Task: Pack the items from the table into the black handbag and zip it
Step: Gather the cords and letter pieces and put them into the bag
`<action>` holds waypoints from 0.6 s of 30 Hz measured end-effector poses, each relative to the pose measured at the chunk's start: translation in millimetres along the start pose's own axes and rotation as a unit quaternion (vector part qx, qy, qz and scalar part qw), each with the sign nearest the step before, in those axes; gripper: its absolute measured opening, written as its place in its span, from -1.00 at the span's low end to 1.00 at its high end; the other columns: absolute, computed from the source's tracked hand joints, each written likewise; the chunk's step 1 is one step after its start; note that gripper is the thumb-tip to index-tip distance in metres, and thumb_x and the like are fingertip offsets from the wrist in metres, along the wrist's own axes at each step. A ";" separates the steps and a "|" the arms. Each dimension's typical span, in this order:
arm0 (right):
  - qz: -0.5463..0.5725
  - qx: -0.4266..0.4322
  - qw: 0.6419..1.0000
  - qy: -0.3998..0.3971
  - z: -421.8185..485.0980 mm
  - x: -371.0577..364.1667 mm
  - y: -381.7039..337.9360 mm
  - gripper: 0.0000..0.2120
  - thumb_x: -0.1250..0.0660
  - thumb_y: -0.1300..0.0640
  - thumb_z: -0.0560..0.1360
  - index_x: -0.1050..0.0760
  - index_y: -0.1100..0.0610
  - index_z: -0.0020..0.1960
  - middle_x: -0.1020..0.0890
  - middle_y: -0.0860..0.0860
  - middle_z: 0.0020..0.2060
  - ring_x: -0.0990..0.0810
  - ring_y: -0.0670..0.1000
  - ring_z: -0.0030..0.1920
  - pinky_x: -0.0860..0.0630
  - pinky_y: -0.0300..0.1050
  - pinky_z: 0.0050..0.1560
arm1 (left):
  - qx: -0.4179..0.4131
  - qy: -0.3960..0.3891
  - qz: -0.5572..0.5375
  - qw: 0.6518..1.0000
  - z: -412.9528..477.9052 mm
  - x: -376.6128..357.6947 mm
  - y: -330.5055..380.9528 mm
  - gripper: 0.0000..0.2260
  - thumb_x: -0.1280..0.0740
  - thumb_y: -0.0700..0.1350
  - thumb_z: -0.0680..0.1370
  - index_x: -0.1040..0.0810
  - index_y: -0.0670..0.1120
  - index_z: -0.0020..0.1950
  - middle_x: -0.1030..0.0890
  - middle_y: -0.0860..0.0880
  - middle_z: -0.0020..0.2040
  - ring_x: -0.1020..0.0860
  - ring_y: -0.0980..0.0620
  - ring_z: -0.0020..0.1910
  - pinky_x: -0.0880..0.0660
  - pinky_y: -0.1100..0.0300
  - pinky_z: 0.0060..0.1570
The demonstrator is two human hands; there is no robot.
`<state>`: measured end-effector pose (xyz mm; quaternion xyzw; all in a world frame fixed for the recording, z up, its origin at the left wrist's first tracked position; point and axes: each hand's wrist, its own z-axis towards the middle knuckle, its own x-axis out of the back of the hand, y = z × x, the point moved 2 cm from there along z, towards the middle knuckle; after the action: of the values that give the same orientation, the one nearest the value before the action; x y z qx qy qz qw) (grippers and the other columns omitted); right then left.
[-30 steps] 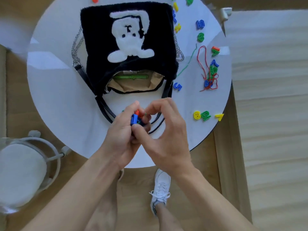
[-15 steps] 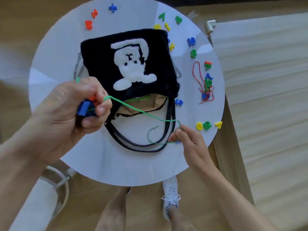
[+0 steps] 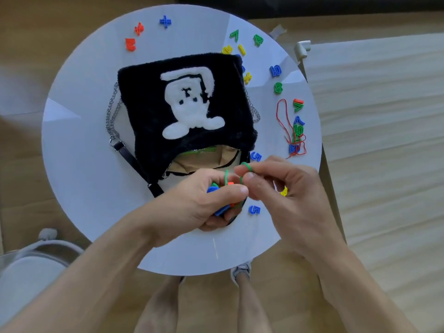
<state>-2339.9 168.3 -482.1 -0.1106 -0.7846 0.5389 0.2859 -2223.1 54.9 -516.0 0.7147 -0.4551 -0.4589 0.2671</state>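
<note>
The fuzzy black handbag [image 3: 149, 92] with a white dog patch lies on the round white table [image 3: 79, 164], its zip open toward me and the tan lining showing. My left hand [image 3: 201, 207] is closed around a bunch of blue, red and green plastic number pieces [image 3: 219, 209] just in front of the bag's mouth. My right hand [image 3: 283, 188] pinches the green string [image 3: 246, 168], looped over its fingers and running to the bunch. Loose plastic numbers lie around the bag, such as a blue 5 [image 3: 254, 209].
A red string [image 3: 284, 121] tangled with several numbers lies at the table's right edge. More numbers and signs sit at the far edge [image 3: 165, 21]. The bag's chain [image 3: 111, 121] and black strap [image 3: 129, 159] trail left. A white stool [image 3: 28, 270] stands lower left.
My left hand came back from the raised left position to the bag's mouth. My right hand lifted off the table and gathered the green string into loops beside the left hand.
</note>
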 end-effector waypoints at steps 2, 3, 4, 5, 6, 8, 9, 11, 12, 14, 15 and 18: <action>0.006 0.004 1.000 0.011 0.7 5.3 7.7 -0.87 -0.41 0.11 0.49 -0.71 -0.08 -0.13 -0.56 0.01 -0.32 -0.49 0.00 -0.31 -0.49 -0.13 -0.23 | 0.026 -0.016 0.010 0.999 3.8 -7.9 0.8 -0.75 -0.28 0.02 0.61 -0.53 -0.05 -0.23 -0.43 -0.02 -0.34 -0.28 0.08 -0.49 -0.19 0.29 -0.48; 0.023 0.001 0.999 0.022 1.2 7.2 12.9 -0.90 -0.40 0.09 0.49 -0.69 -0.03 -0.15 -0.56 0.02 -0.31 -0.49 0.04 -0.28 -0.50 -0.06 -0.18 | 0.030 -0.017 0.010 0.999 5.2 -11.2 1.0 -0.73 -0.27 0.00 0.61 -0.48 -0.06 -0.26 -0.42 -0.01 -0.35 -0.27 0.08 -0.49 -0.17 0.28 -0.48; 0.070 -0.013 0.997 0.040 3.0 8.7 19.9 -0.90 -0.38 0.04 0.48 -0.64 0.01 -0.17 -0.57 0.02 -0.30 -0.51 0.05 -0.24 -0.50 -0.02 -0.11 | 0.027 -0.012 0.004 1.000 6.4 -13.3 2.1 -0.72 -0.27 -0.03 0.61 -0.44 -0.07 -0.28 -0.41 -0.02 -0.36 -0.26 0.07 -0.50 -0.16 0.27 -0.49; 0.141 -0.045 0.988 0.051 5.0 9.2 28.8 -0.87 -0.34 -0.02 0.46 -0.58 0.02 -0.16 -0.61 0.00 -0.25 -0.55 0.04 -0.17 -0.51 -0.03 -0.01 | 0.019 -0.006 -0.010 1.000 6.7 -14.2 4.1 -0.72 -0.27 -0.05 0.60 -0.42 -0.07 -0.30 -0.41 -0.02 -0.37 -0.24 0.07 -0.50 -0.16 0.27 -0.49; 0.212 -0.084 0.973 0.038 7.2 7.3 37.6 -0.82 -0.29 -0.09 0.43 -0.57 0.00 -0.12 -0.64 0.02 -0.14 -0.59 0.06 -0.05 -0.49 0.03 0.13 | 0.007 0.001 -0.030 1.000 6.8 -13.1 6.5 -0.73 -0.28 -0.05 0.59 -0.41 -0.07 -0.30 -0.40 -0.03 -0.37 -0.23 0.06 -0.51 -0.16 0.29 -0.50; 0.295 -0.142 0.943 -0.065 9.8 -4.2 52.7 -0.58 -0.27 -0.21 0.42 -0.60 0.04 0.11 -0.61 0.15 0.11 -0.55 0.18 0.23 -0.32 0.26 0.41 | -0.024 0.003 -0.090 0.996 5.8 -7.8 12.8 -0.77 -0.27 -0.03 0.55 -0.41 -0.07 -0.28 -0.40 -0.03 -0.38 -0.23 0.07 -0.51 -0.18 0.32 -0.53; 0.306 -0.160 0.930 -0.127 8.0 -11.9 59.0 -0.44 -0.23 -0.26 0.46 -0.55 0.13 0.24 -0.61 0.16 0.14 -0.52 0.19 0.28 -0.24 0.30 0.46 | -0.039 0.000 -0.128 0.991 5.2 -3.3 16.6 -0.78 -0.25 -0.03 0.55 -0.42 -0.07 -0.27 -0.40 -0.01 -0.38 -0.24 0.09 -0.50 -0.19 0.34 -0.54; 0.281 -0.189 0.917 -0.213 0.5 -22.8 67.7 -0.44 -0.11 -0.20 0.56 -0.51 0.23 0.25 -0.67 0.13 0.01 -0.59 0.13 0.18 -0.33 0.16 0.40 | -0.060 0.006 -0.190 0.980 3.8 10.4 22.7 -0.79 -0.19 -0.05 0.58 -0.44 -0.04 -0.25 -0.41 0.02 -0.37 -0.26 0.13 -0.49 -0.20 0.36 -0.54; 0.257 -0.192 0.922 -0.216 -0.9 -24.3 70.3 -0.55 -0.12 -0.13 0.58 -0.56 0.21 0.14 -0.66 0.11 -0.12 -0.62 0.08 0.02 -0.41 0.02 0.26 | -0.064 0.025 -0.202 0.977 2.9 19.9 24.1 -0.77 -0.16 -0.06 0.60 -0.44 -0.03 -0.24 -0.41 0.04 -0.36 -0.26 0.15 -0.49 -0.20 0.35 -0.54; 0.227 -0.183 0.940 -0.176 -1.3 -23.0 73.3 -0.69 -0.17 0.00 0.60 -0.56 0.16 -0.12 -0.55 0.03 -0.31 -0.52 -0.01 -0.25 -0.42 -0.19 -0.02 | -0.051 0.096 -0.179 0.978 1.3 39.7 21.1 -0.73 -0.14 -0.06 0.63 -0.44 -0.02 -0.25 -0.41 0.04 -0.35 -0.26 0.14 -0.49 -0.17 0.34 -0.54; 0.212 -0.173 0.950 -0.148 -0.7 -20.9 72.7 -0.70 -0.17 0.04 0.61 -0.53 0.16 -0.19 -0.52 0.00 -0.35 -0.47 -0.04 -0.29 -0.41 -0.25 -0.09 | -0.033 0.138 -0.144 0.979 1.5 47.2 15.5 -0.72 -0.14 -0.07 0.65 -0.44 -0.03 -0.25 -0.41 0.02 -0.36 -0.25 0.13 -0.49 -0.15 0.33 -0.54; 0.140 -0.094 0.983 -0.075 6.1 -17.6 56.4 -0.74 -0.25 0.08 0.57 -0.57 0.14 -0.24 -0.55 -0.03 -0.30 -0.51 -0.03 -0.21 -0.42 -0.32 -0.08 | 0.050 0.212 -0.048 0.975 7.5 49.2 -12.2 -0.74 -0.18 -0.08 0.66 -0.44 -0.08 -0.22 -0.41 -0.02 -0.35 -0.25 0.12 -0.51 -0.13 0.33 -0.55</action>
<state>-2336.7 177.3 -540.7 -0.2048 -0.8277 0.5044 0.1366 -2216.8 16.5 -549.4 0.8292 -0.3756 -0.2861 0.2991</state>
